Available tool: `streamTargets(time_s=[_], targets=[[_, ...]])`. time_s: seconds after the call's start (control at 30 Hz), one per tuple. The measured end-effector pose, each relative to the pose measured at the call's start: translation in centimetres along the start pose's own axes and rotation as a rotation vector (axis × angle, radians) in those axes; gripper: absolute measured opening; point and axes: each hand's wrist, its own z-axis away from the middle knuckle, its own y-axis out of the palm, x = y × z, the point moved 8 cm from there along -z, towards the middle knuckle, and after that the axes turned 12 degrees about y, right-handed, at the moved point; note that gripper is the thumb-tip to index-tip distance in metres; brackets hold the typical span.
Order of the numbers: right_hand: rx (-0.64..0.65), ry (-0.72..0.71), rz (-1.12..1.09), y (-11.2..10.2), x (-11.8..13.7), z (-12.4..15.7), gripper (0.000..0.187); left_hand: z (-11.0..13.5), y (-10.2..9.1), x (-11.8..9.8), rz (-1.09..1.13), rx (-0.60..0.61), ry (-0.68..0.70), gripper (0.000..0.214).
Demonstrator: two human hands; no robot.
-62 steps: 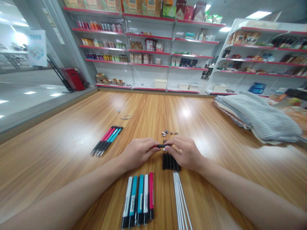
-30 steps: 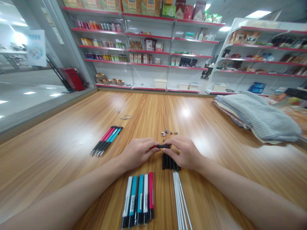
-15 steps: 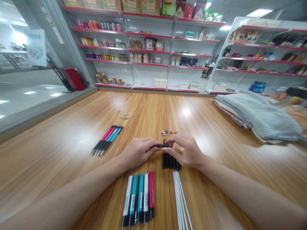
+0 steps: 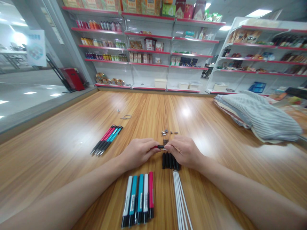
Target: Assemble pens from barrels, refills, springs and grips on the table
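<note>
Held level between both hands is a pen (image 4: 161,147) with a black grip; a bit of red shows at its left end. My left hand (image 4: 140,152) is closed on the red end, and my right hand (image 4: 183,150) has its fingers wrapped round the black end, hiding the tip. Just beneath the right hand lie several black grip sleeves (image 4: 168,160), with white refills (image 4: 179,198) fanned out nearer to me. Small metal tips (image 4: 164,132) and dark springs (image 4: 165,141) lie beyond the hands. White, blue and red pen barrels (image 4: 141,195) lie side by side in front of me.
Several whole pens (image 4: 106,140) lie in a row at left, below a thin ring (image 4: 126,117) and a small metal piece (image 4: 118,111). Folded cloths (image 4: 259,115) are piled on the table's right. Stocked shelves (image 4: 148,48) stand behind the table (image 4: 83,118).
My right hand's fingers have moved left along the black grip and closed further round it. The left hand stays almost where it was.
</note>
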Motion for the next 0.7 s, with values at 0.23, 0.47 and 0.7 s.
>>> streamTargets(time_s=[0.23,0.47,0.7], targets=[[0.037,0.001,-0.02,0.24,-0.03,0.1,0.019,-0.01,-0.2,-0.08,-0.011,-0.023,0.02,0.022],[0.026,-0.03,0.023,0.25,0.31,0.1,0.017,-0.11,-0.25,-0.24,-0.006,-0.029,0.028,0.023],[0.029,-0.044,0.078,0.64,0.32,0.08,0.033,-0.09,-0.12,-0.42,0.007,-0.015,0.049,0.022]])
